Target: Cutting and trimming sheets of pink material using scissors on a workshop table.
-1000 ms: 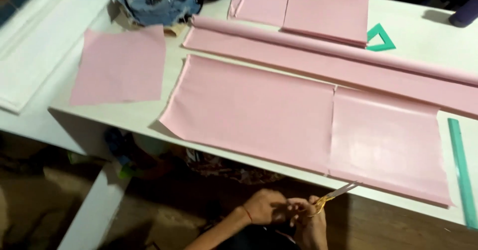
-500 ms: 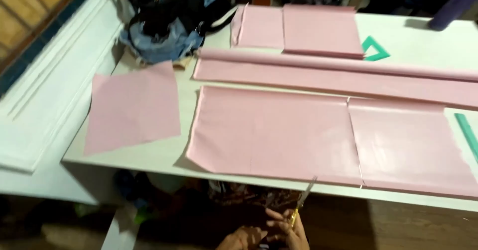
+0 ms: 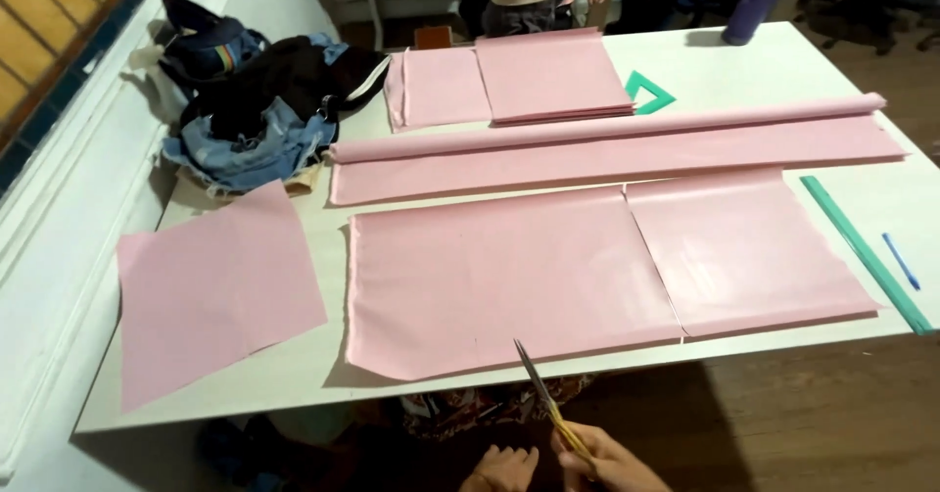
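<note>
scissors [image 3: 540, 389] | yellow-handled, blades shut | tip over pink sheet [image 3: 509, 277] edge

1. A heap of denim clothes and bags [image 3: 257, 100] lies at the desk's [image 3: 744, 66] far left corner.
2. A green set square [image 3: 646, 92] lies near the far edge.
3. A long green ruler [image 3: 866, 253] and a blue pen [image 3: 901, 261] lie along the right edge.
4. A purple bottle [image 3: 756, 2] stands at the far right corner.

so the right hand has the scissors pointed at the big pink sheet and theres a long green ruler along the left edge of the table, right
Not quite. In the head view the long green ruler lies near the right edge of the table, not the left, with a blue pen beside it. The rest holds: the right hand holds the scissors, tips at the big pink sheet.
</note>
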